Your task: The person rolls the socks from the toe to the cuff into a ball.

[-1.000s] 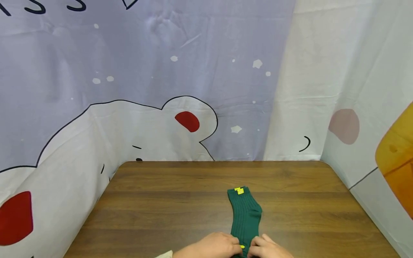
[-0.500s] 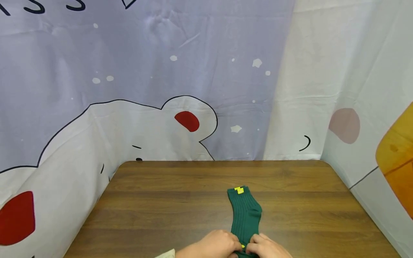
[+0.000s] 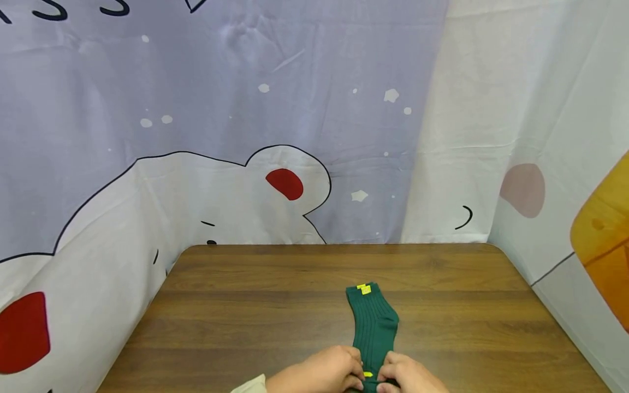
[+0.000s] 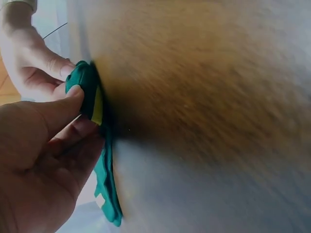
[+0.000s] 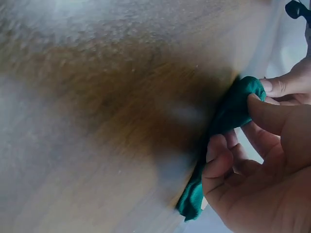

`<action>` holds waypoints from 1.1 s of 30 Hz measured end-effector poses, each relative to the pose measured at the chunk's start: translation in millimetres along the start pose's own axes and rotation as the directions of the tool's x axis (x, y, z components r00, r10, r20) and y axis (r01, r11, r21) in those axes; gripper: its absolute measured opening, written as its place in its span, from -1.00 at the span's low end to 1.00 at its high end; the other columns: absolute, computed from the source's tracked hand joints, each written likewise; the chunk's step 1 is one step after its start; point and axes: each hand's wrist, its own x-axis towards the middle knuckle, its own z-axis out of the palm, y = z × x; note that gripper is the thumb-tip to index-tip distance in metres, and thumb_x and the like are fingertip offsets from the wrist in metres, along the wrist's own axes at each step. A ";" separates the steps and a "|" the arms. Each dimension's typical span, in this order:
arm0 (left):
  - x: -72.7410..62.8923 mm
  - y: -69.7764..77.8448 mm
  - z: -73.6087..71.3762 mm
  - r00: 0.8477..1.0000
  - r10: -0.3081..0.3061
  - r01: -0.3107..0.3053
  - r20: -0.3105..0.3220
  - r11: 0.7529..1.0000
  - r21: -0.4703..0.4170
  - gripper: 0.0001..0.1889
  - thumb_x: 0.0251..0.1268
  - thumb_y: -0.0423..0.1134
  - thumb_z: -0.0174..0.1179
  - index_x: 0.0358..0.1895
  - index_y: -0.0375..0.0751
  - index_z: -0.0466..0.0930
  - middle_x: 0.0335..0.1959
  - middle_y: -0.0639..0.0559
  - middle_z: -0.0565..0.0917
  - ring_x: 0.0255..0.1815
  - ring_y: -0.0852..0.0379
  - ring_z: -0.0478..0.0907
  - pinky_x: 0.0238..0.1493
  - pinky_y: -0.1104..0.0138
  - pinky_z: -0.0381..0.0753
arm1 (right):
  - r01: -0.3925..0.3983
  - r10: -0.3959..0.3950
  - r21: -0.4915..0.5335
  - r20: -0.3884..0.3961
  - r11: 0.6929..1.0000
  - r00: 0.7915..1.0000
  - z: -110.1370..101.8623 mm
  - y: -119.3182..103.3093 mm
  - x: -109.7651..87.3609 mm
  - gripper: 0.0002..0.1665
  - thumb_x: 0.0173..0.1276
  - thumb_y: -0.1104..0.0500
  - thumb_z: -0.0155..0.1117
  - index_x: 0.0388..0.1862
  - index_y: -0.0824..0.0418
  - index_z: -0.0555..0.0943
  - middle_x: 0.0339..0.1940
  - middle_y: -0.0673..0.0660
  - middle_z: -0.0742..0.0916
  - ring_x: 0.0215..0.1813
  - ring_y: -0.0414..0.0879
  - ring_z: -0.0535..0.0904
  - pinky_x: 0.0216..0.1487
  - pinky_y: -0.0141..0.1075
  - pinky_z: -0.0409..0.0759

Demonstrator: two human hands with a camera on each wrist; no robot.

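Observation:
Green ribbed socks (image 3: pixel 374 327) lie flat on the wooden table, cuff end away from me with a yellow label (image 3: pixel 365 289) on it. Their near end is rolled up, and a second yellow mark (image 3: pixel 367 374) shows just by the roll. My left hand (image 3: pixel 334 369) pinches the left side of the roll between thumb and fingers. On the right side my right hand (image 3: pixel 407 373) pinches the same roll. In the left wrist view the thumb presses the thick green roll (image 4: pixel 83 80); the right wrist view shows the roll (image 5: pixel 238 104) under the other thumb.
The brown wooden table (image 3: pixel 255 305) extends around the socks. A printed curtain (image 3: pixel 275 82) hangs behind its far edge and along both sides. A pale sleeve cuff (image 3: pixel 250 385) shows at the left wrist.
Both hands have shifted slightly at the near end of the socks, and the thumbs now show at the roll. The far part of the socks has stayed in place.

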 end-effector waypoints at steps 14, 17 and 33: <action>4.2 6.7 6.6 0.908 -0.415 0.419 0.061 0.897 -0.140 -0.75 0.26 -0.04 0.40 -0.48 0.14 0.51 -0.63 0.36 0.40 -0.48 0.42 0.25 -0.41 0.55 0.32 | -0.275 0.280 0.152 -0.009 0.949 0.960 -4.3 -12.0 4.7 -0.76 0.33 0.12 0.43 -0.50 0.09 0.57 -0.60 -0.15 0.48 -0.53 -0.33 0.34 -0.49 -0.38 0.31; 4.6 6.3 8.0 0.910 -0.409 0.415 0.066 0.899 -0.142 -0.75 0.26 -0.05 0.40 -0.45 0.15 0.48 -0.62 0.37 0.40 -0.49 0.39 0.24 -0.43 0.53 0.31 | -0.284 0.290 0.158 -0.014 0.946 0.957 -4.5 -12.7 4.5 -0.73 0.31 0.12 0.44 -0.46 0.07 0.51 -0.62 -0.14 0.48 -0.56 -0.31 0.34 -0.52 -0.38 0.28; 1.2 9.2 7.3 0.998 -0.062 0.064 -0.019 0.973 0.222 -0.89 0.31 -0.12 0.38 -0.36 0.17 0.65 -0.40 0.42 0.59 -0.38 0.46 0.29 -0.39 0.67 0.19 | -0.161 0.150 -0.068 -0.148 0.985 0.978 -1.4 -20.1 -1.0 -0.77 0.18 0.24 0.51 -0.49 0.00 0.61 -0.54 -0.27 0.45 -0.49 -0.43 0.32 -0.48 -0.42 0.38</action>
